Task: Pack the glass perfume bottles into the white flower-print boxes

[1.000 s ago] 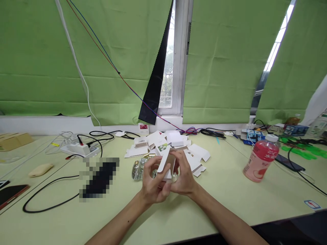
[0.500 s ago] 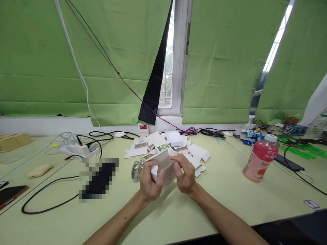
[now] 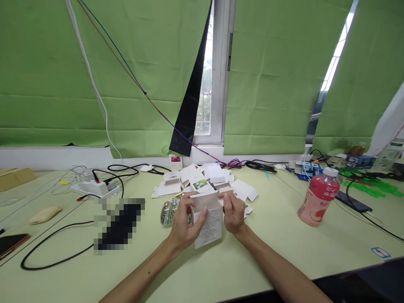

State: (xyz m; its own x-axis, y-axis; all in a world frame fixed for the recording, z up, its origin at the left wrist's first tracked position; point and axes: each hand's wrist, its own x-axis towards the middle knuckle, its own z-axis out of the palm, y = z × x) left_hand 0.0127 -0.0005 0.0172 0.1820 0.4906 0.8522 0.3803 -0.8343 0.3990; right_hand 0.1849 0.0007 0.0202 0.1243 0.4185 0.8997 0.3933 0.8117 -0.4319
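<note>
A small white cardboard box (image 3: 208, 225) with fine print on its near face is held upright above the table, its top end open toward me. My left hand (image 3: 186, 221) grips its left side, thumb on the printed face and fingers behind. At the upper right edge my right hand (image 3: 232, 210) is closed, pinching a flap or side edge of the box. Just left of the box lie shiny silver-and-gold packets (image 3: 168, 212), partly hidden by my left hand. Behind it is a heap of flattened white cartons (image 3: 243, 189), some with printed pictures.
On the right stands a pink drink bottle (image 3: 318, 198) with a phone (image 3: 353, 201) behind it. A power strip (image 3: 94, 188) with cables, a beige pouch (image 3: 45, 215) and a black cable loop (image 3: 23, 261) lie on the left. Green blinds (image 3: 268, 84) hang behind.
The box has turned so its printed face now points toward me, and its opening shows more. My right hand has closed at its upper right edge. The view has shifted slightly.
</note>
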